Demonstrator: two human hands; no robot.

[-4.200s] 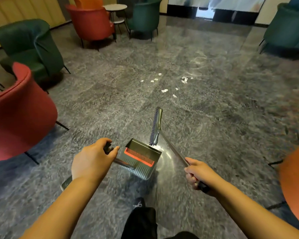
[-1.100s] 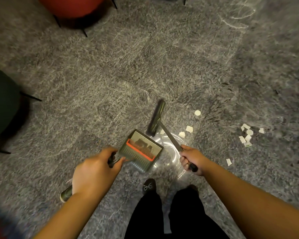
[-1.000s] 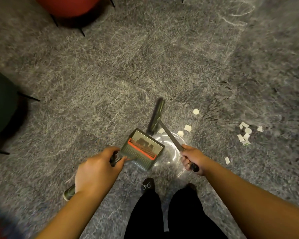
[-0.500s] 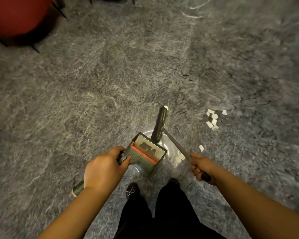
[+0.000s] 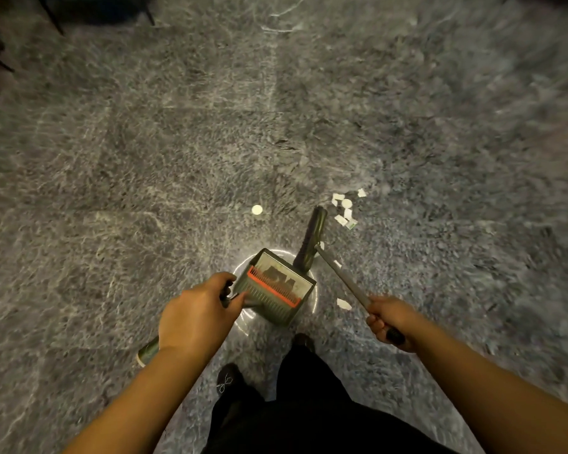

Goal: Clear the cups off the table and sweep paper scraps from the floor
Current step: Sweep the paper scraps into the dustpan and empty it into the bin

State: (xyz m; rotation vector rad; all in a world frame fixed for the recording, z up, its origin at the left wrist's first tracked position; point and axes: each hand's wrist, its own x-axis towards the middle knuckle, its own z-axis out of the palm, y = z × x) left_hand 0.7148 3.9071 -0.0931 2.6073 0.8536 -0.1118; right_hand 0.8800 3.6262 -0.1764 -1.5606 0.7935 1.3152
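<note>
open floor ahead, chair legs perhaps far left

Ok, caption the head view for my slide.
Left hand holds dustpan, right hand angles broom beside paper scraps.

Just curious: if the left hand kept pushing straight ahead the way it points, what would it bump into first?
Probably the dustpan it holds; the left hand points straight at it.

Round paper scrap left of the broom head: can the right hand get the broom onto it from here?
Probably yes: the round scrap lies on open floor, and nothing stands between it and the broom that the right hand grips.
</note>
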